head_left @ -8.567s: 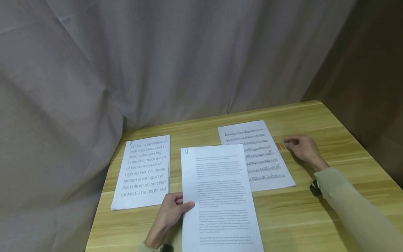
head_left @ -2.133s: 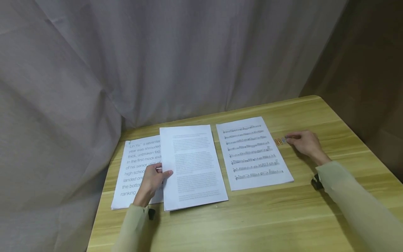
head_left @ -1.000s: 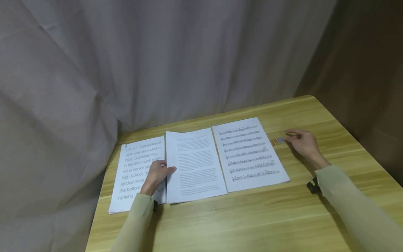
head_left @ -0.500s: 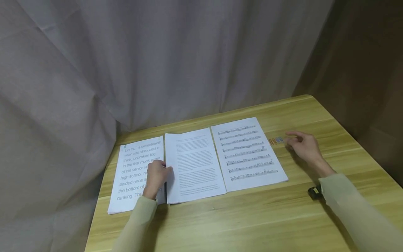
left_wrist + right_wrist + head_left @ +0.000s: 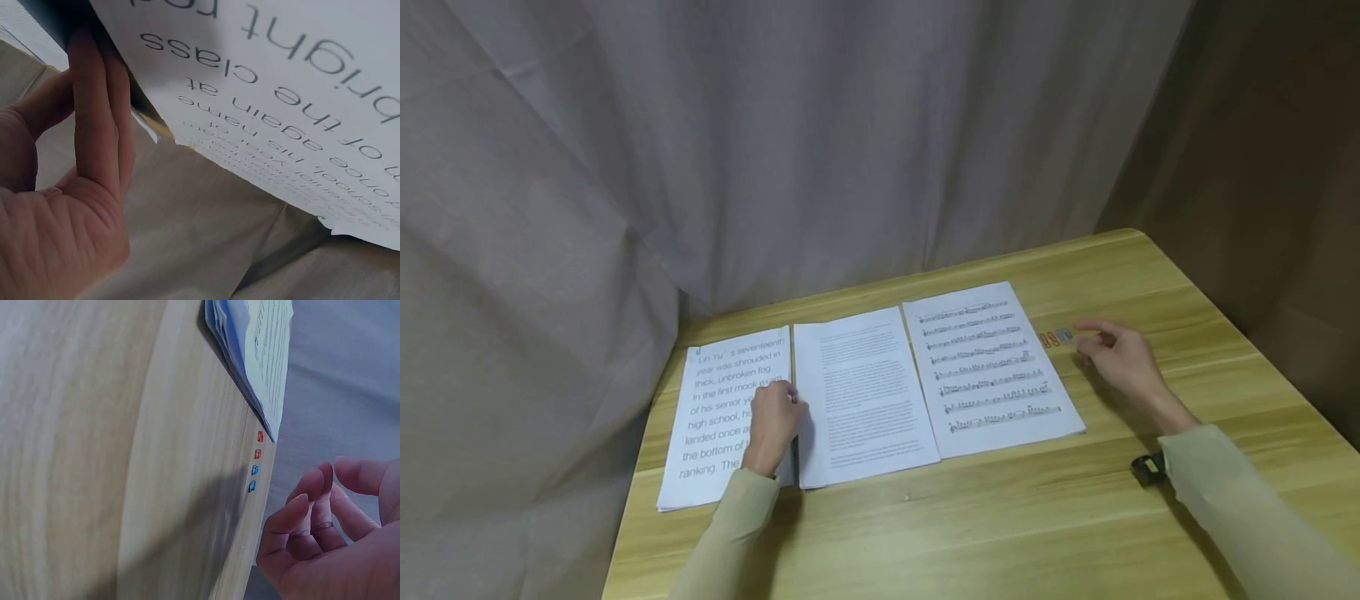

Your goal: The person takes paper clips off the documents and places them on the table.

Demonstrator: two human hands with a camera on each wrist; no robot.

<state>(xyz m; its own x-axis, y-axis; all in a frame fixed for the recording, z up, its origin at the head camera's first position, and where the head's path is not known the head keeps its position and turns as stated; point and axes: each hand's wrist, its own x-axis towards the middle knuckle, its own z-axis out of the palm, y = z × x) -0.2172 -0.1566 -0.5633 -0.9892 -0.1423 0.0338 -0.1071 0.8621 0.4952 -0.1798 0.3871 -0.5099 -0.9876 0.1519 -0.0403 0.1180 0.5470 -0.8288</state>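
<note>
My left hand (image 5: 772, 421) is at the left edge of the middle stack of printed sheets (image 5: 868, 400), which lies flat. Its thumb laps over that edge; the left wrist view shows the fingers (image 5: 97, 119) reaching down beside the neighbouring large-print stack (image 5: 312, 75). The fingertips are hidden in shadow. My right hand (image 5: 1122, 362) hovers just right of a row of small paper clips (image 5: 1055, 337). Red clips (image 5: 259, 445) and blue clips (image 5: 253, 478) show in the right wrist view. Nothing is between the right hand's loosely bent fingers and thumb.
Left of the middle stack lies the large-print stack, with a paper clip (image 5: 697, 351) at its top left corner. A sheet-music stack (image 5: 992, 367) lies to the right, close to the row of clips. Grey curtain (image 5: 805, 150) hangs behind the wooden table (image 5: 925, 542).
Since the earlier frames my left hand has brought the middle stack down between the other two, and it has settled flat. My right hand has let go of a blue clip, now in the row.
</note>
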